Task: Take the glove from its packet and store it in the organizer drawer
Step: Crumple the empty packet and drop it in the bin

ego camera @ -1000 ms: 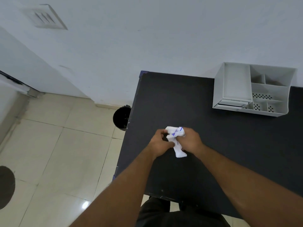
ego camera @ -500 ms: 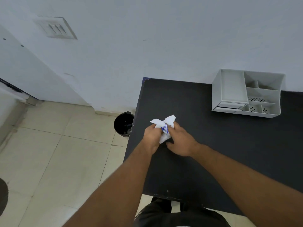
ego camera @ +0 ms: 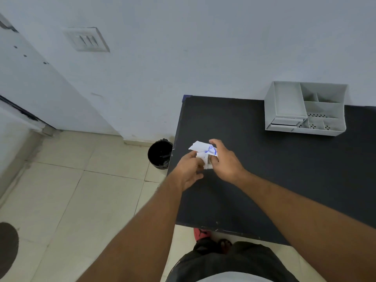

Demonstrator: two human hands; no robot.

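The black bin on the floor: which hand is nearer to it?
Left. The left hand is at the table's left edge, just right of the bin. The right hand is farther right, over the table.

Crumpled white blue-printed packet (ego camera: 204,150), seemingly torn open; grey organizer (ego camera: 305,108) well apart.

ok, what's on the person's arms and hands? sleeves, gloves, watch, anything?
Nothing visible. Both forearms are bare as far as the frame shows, with no sleeves in view. The left hand and right hand are ungloved, with no watch, rings or wristbands that can be made out.
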